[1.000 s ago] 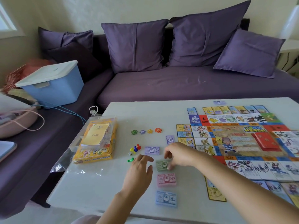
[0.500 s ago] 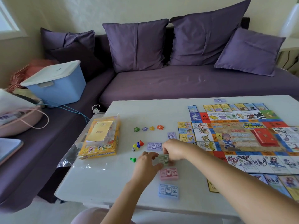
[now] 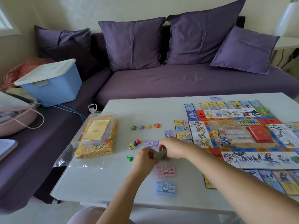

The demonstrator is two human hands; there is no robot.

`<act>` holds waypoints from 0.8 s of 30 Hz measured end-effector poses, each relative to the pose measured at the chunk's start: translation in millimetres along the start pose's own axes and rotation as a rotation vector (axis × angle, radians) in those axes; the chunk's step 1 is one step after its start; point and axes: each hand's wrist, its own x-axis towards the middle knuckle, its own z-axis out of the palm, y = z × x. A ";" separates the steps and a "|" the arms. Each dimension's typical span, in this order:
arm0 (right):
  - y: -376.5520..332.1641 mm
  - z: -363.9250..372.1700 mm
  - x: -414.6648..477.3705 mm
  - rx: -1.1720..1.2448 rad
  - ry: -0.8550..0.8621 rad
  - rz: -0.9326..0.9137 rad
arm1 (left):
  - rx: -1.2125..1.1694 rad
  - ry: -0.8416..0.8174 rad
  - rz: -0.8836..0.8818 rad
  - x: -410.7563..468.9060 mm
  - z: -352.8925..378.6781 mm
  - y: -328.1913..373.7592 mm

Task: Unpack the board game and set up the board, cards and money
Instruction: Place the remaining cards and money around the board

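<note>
Two hands are being held close together over the front middle of the white worktop (image 3: 113, 180). A green money stack (image 3: 159, 155) is being pinched between them. It is being gripped from the left by the curled fingers of the left hand (image 3: 143, 160) and covered from the right by the bent fingers of the right hand (image 3: 174, 147). The stack is being held tilted; whether it is touching the worktop cannot be told.

Just in front of it, a pink money stack (image 3: 165, 171) is lying flat, and a blue money stack (image 3: 165, 188) is lying nearer the front edge, in line with it. A purple note (image 3: 151, 144) is lying just behind the hands, and a second purple note (image 3: 168, 133) is lying further back, beside the game board (image 3: 234, 135). The board is lying unfolded on the right part of the worktop, with a red card deck (image 3: 260, 134) resting on its middle panel and small cards (image 3: 182, 129) lying along its left edge.

A row of four star tokens is lying behind the notes, running from a green star token (image 3: 134, 127) to an orange star token (image 3: 157, 125). A cluster of coloured pawns (image 3: 135, 143) is sitting beside a white die (image 3: 130, 147), and a green pawn (image 3: 129, 158) is lying apart, just left of the left hand. On the left part of the worktop, the yellow game box (image 3: 97, 149) is lying inside a clear bag with a yellow booklet (image 3: 97, 131) on it.
</note>
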 end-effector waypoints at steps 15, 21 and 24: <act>1.2 -2.7 5.4 0.043 -0.028 0.030 | -0.341 -0.119 -0.194 6.3 -29.2 -10.3; 0.1 -5.5 5.0 0.004 -0.070 0.022 | -0.549 -0.161 -0.332 -4.0 -32.0 -5.8; 0.2 -4.4 4.1 -0.038 -0.089 0.012 | -0.634 -0.178 -0.354 -9.3 -31.7 -6.0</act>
